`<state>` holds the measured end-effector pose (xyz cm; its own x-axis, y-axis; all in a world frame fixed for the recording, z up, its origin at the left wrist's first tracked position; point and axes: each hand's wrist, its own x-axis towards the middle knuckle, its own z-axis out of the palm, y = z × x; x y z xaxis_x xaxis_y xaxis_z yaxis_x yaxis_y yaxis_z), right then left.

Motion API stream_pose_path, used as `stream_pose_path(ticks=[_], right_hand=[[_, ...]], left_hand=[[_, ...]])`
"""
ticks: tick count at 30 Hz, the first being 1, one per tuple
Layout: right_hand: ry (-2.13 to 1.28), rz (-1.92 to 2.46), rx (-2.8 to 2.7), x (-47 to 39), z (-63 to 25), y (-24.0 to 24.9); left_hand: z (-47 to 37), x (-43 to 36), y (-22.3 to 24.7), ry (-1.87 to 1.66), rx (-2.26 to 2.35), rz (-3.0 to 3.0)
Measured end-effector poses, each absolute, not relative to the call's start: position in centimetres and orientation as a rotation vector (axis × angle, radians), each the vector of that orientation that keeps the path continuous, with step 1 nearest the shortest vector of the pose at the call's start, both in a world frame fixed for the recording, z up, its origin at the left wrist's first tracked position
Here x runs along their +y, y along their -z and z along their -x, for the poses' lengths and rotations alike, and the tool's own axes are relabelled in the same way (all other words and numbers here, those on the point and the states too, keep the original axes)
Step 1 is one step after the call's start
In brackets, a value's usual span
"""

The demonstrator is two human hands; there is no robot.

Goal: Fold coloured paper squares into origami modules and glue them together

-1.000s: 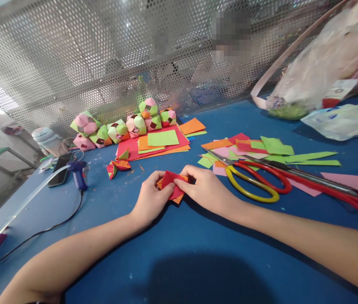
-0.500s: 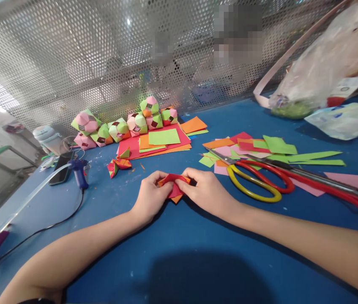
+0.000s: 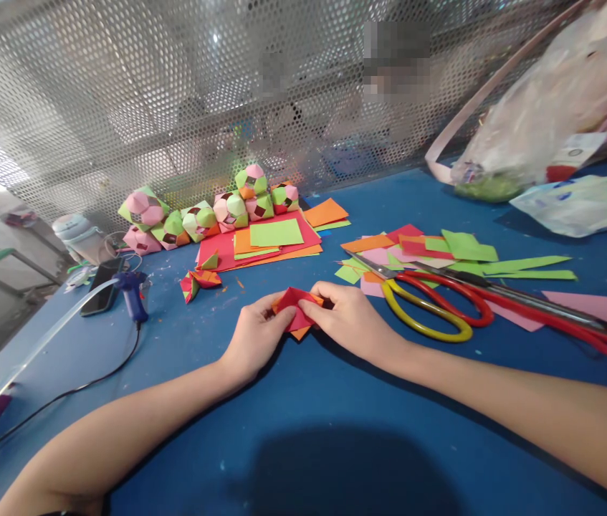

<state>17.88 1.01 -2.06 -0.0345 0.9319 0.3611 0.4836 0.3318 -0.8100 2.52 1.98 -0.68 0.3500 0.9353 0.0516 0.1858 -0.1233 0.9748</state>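
Observation:
A folded red and orange paper piece (image 3: 299, 324) is pinched between my two hands, just above the blue table (image 3: 185, 437). My left hand (image 3: 256, 330) grips its left side, with the thumb pressed on the red face. On the other side my right hand (image 3: 347, 319) holds it the same way, thumb close to the left one. The fingers behind the paper are partly hidden. Beyond my left hand lies a small folded red, orange and green paper piece (image 3: 200, 281). Scissors (image 3: 432, 304) with yellow and red handles rest right of my right hand.
Folded paper balls (image 3: 199, 221) line the perforated metal panel (image 3: 174, 107), behind stacked coloured sheets (image 3: 276, 233). Paper scraps (image 3: 464, 245) lie around the scissors. At left are a blue glue gun (image 3: 132, 295) with a cord, a phone (image 3: 102, 285) and a bottle (image 3: 80, 236). Plastic bags (image 3: 539, 122) stand far right.
The red paper now looks flatter and wider between my thumbs, with its top corner standing up. Both hands still hold it in nearly the same place.

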Motion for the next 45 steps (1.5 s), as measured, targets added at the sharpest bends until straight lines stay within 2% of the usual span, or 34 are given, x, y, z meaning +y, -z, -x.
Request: stream_pose_path(ticks=[8, 21, 28, 39, 45], right_hand=[[-0.613, 1.206, -1.776, 0.57, -17.6, 1.94], [-0.123, 1.193, -2.006, 0.32, -17.66, 2.63], [-0.23, 1.253, -1.976, 0.58, -18.04, 2.7], [-0.126, 1.043, -1.952, 0.68, -18.22, 2.37], [-0.281, 1.2, -1.895, 0.82, -18.2, 2.52]], left_hand=[[-2.31, 2.43, 0.94, -0.914, 1.209, -1.699], [-2.36, 2.21, 0.54, -0.961, 1.265, -1.84], [-2.39, 2.07, 0.76, -0.948, 1.167, -1.547], [-2.33, 1.99, 0.97, -0.871, 1.171, -1.798], [-2.39, 2.39, 0.82, -0.965, 1.202, -1.623]])
